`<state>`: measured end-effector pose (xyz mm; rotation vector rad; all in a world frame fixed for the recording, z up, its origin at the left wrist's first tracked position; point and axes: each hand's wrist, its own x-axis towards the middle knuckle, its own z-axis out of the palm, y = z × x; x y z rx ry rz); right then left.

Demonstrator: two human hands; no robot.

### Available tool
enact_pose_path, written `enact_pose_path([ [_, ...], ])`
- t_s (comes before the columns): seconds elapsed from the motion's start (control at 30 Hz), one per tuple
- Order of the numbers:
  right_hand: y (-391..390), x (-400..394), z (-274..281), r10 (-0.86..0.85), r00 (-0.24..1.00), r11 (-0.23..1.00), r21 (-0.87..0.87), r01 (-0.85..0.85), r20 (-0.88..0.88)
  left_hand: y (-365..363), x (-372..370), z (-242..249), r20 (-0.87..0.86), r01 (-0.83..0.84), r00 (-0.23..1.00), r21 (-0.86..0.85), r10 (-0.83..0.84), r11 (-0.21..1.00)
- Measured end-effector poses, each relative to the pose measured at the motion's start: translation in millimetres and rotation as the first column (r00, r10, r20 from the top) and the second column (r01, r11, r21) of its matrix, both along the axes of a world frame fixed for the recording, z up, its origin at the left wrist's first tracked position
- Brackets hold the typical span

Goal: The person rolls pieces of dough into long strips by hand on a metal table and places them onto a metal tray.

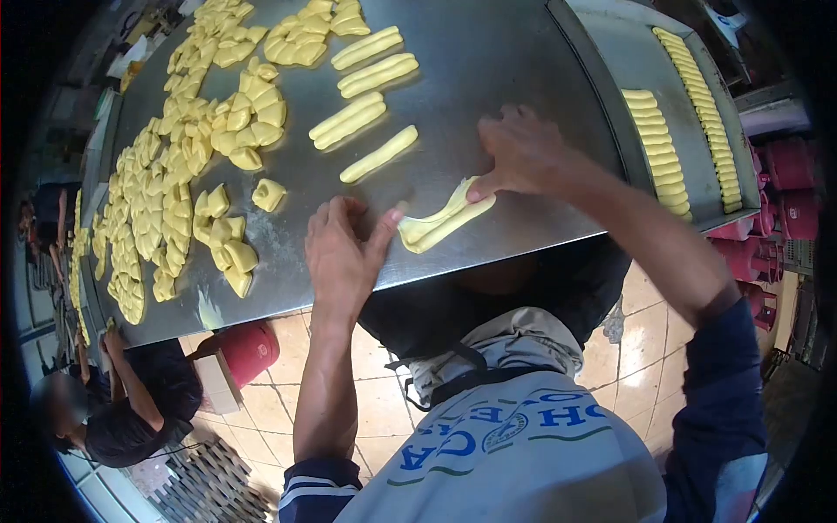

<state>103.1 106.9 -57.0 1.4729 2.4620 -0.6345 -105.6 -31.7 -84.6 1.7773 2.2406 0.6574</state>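
Observation:
Near the front edge of the metal table, a piece of yellow dough [440, 222] is stretched between my two hands. My left hand [344, 253] pinches its left end between thumb and fingers. At its right end is my right hand [521, 157], the thumb pressing on the dough and the other fingers bent over the table. A single dough stick [379, 154] lies just beyond. Farther back are several paired sticks [347, 120]. Cut dough lumps [174, 183] are heaped on the left, and one separate lump [268, 194] sits closer to my left hand.
At the right, a metal tray [693, 113] holds two rows of dough sticks. Another person [131, 401] works at the table's lower left corner. A red container [248, 351] stands on the floor below. Pink gas cylinders [795, 213] are at the far right.

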Motion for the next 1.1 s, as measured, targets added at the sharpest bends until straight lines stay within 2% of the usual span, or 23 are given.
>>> enact_pose_path([
  [0.07, 16, -3, 6, 0.028, 0.998, 0.999, -0.035, -0.026, 0.062, -1, 5, 2, -0.034, 0.041, 0.999, -0.013, -0.041, 0.999],
  [0.17, -5, -32, -8, 0.141, 0.990, 0.990, 0.021, -0.142, 0.028, 10, 19, 10, -0.039, 0.069, 0.997, -0.081, -0.072, 0.994],
  [0.27, 1, -26, -1, 0.183, 0.983, 0.982, -0.050, -0.181, 0.034, 10, 23, 10, -0.081, 0.066, 0.994, -0.118, -0.076, 0.991],
  [0.37, 8, -5, 3, 0.088, 0.993, 0.991, -0.105, -0.079, 0.080, 2, 22, 1, -0.175, 0.082, 0.980, -0.072, -0.093, 0.994],
  [0.43, 9, 2, 1, 0.062, 0.994, 0.996, -0.062, -0.057, 0.091, -4, 19, -7, -0.248, 0.122, 0.961, -0.017, -0.123, 0.992],
  [0.53, 25, 7, 0, 0.051, 0.996, 0.995, -0.090, -0.045, 0.067, 3, 6, -2, -0.092, 0.206, 0.974, -0.007, -0.206, 0.978],
  [0.63, 29, 6, -5, -0.002, 0.999, 0.997, -0.074, 0.004, 0.034, 11, 15, 2, -0.088, 0.104, 0.990, -0.084, -0.111, 0.991],
  [0.67, 26, 6, -7, -0.027, 0.999, 0.998, -0.062, 0.029, 0.024, 10, 14, 0, -0.080, 0.084, 0.993, -0.051, -0.088, 0.995],
  [0.73, 35, 23, -7, 0.024, 1.000, 0.999, -0.041, -0.025, -0.019, 7, 11, -5, -0.060, 0.040, 0.997, 0.015, -0.039, 0.999],
  [0.87, 24, 32, -1, 0.259, 0.964, 0.960, -0.095, -0.264, -0.064, -1, 7, 0, -0.105, 0.184, 0.977, -0.004, -0.184, 0.983],
  [0.93, 20, 23, -3, 0.245, 0.968, 0.962, -0.107, -0.250, -0.063, -1, 14, 9, -0.168, 0.239, 0.957, -0.013, -0.238, 0.971],
  [0.97, 18, 16, -4, 0.240, 0.969, 0.962, -0.115, -0.246, -0.063, 0, 14, 12, -0.135, 0.206, 0.968, -0.049, -0.211, 0.977],
  [1.03, 16, 6, -2, 0.125, 0.992, 0.989, -0.083, -0.123, 0.024, 5, 15, 14, -0.068, 0.134, 0.987, -0.127, -0.143, 0.983],
  [1.1, 14, 3, 1, 0.067, 0.993, 0.997, -0.057, -0.061, 0.100, 10, 13, 15, -0.035, 0.127, 0.990, -0.159, -0.135, 0.979],
])
